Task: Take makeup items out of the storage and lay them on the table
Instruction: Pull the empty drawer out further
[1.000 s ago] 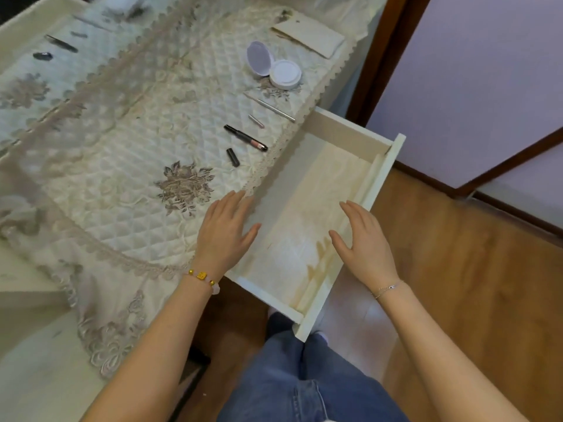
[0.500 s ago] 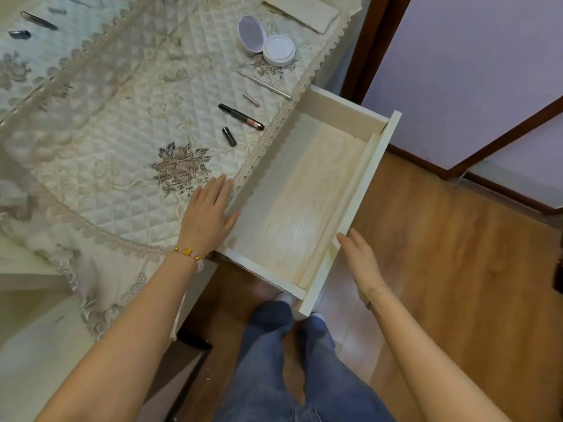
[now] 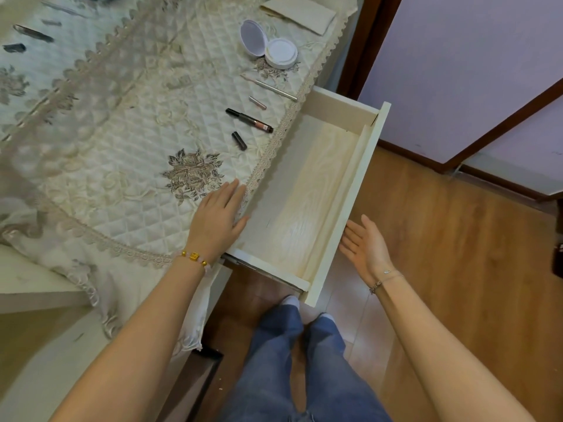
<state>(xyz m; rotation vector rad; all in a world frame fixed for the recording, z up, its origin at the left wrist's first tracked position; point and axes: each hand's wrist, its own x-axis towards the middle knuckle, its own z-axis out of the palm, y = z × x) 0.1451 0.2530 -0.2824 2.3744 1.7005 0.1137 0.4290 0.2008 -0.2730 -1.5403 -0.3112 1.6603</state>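
Observation:
The white drawer stands pulled out with nothing lying on its pale wood-grain floor. On the quilted cloth of the table lie an open white compact, a thin silver pencil, a small pink cap, a black and pink tube and a short dark cap. My left hand rests flat on the cloth at the drawer's left edge. My right hand hovers flat, palm toward the drawer front, just right of it, holding nothing.
A beige folded card lies at the table's far edge. Dark items lie at the far left of the cloth. Wooden floor spreads to the right, with a lilac door behind. My legs in jeans stand below the drawer.
My right hand has left the inside of the drawer and moved outside its front panel, turning palm inward. My left hand stays on the cloth by the drawer's edge.

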